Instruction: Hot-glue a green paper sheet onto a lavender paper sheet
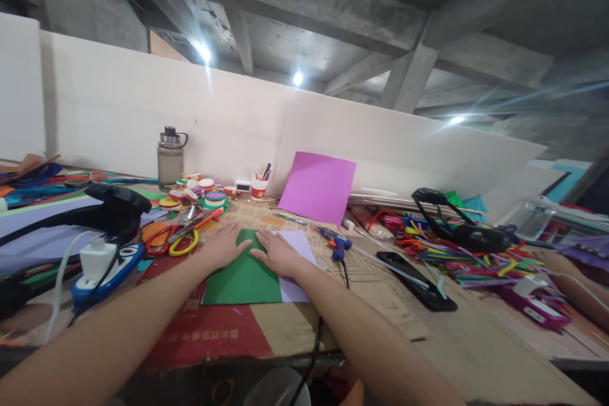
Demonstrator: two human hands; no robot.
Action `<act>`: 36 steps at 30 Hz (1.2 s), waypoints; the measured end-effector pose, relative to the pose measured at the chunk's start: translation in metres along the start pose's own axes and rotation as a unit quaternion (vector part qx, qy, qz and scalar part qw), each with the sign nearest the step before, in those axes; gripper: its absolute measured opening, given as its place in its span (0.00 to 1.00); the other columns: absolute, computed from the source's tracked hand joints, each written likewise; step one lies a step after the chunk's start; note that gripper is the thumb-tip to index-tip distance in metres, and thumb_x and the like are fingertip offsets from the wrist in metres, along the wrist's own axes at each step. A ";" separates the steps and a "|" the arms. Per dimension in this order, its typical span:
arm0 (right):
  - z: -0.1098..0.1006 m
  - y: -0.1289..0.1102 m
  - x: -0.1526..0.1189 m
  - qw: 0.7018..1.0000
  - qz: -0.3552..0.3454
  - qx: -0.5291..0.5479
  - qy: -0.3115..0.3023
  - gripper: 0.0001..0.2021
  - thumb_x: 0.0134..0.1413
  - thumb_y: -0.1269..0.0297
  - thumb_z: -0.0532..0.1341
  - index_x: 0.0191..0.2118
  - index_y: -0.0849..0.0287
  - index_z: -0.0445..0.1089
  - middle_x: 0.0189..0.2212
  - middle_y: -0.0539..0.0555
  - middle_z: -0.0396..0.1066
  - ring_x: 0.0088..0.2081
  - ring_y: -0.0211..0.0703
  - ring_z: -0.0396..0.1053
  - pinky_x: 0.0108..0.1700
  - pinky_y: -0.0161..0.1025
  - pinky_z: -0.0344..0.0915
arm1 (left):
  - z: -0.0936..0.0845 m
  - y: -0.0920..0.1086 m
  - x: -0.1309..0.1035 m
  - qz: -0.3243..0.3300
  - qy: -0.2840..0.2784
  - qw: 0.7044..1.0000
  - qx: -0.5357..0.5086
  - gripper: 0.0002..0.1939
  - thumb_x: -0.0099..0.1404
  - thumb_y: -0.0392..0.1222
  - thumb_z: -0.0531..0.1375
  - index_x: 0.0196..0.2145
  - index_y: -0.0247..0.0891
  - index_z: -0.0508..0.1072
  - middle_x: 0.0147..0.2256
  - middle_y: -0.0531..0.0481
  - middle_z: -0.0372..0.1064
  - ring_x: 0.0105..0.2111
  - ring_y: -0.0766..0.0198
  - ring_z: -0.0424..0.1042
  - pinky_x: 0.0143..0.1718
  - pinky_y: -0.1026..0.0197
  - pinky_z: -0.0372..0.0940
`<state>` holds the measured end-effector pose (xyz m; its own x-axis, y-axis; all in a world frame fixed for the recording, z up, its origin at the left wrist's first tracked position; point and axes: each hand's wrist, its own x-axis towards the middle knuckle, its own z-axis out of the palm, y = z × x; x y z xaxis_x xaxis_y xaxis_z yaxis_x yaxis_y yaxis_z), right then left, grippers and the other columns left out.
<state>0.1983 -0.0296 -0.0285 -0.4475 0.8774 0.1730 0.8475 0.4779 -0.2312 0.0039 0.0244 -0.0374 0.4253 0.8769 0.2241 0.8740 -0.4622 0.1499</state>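
A green sheet [243, 279] lies on the cardboard-covered table, partly over a pale lilac sheet [295, 285] that shows at its right. My left hand [226, 245] rests flat on the green sheet's upper left part, fingers spread, holding nothing. Across from it, my right hand [276, 254] lies with spread fingers over the upper right of the green sheet and the edge of the lilac one, also empty. Scissors with red and yellow handles [183, 241] lie left of my left hand. A blue glue gun [339, 246] is to the right of my right hand.
Ribbon rolls [205, 187], a bottle [170, 162] and a cup of pens [259, 188] stand behind. A purple sheet [318, 187] leans on the white board. Right are a black phone [419, 282] and colourful pipe cleaners [428, 247]; another person's arm [578, 279] is farther right. A power strip [107, 276] sits left.
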 end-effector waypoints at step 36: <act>-0.014 -0.021 -0.012 0.995 -0.083 0.044 -0.045 0.35 0.62 0.45 0.52 0.66 0.65 0.53 0.66 0.66 0.48 0.67 0.55 0.44 0.66 0.53 0.45 | -0.014 -0.011 0.007 0.137 0.053 0.989 0.032 0.13 0.66 0.44 0.56 0.41 0.36 0.77 0.42 0.41 0.70 0.48 0.53 0.66 0.52 0.53 0.60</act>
<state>0.1898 -0.0509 -0.0125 -0.6061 0.7847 0.1302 0.7334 0.6147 -0.2904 -0.0063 0.0339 -0.0238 0.6236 0.7005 0.3471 0.7446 -0.6674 0.0090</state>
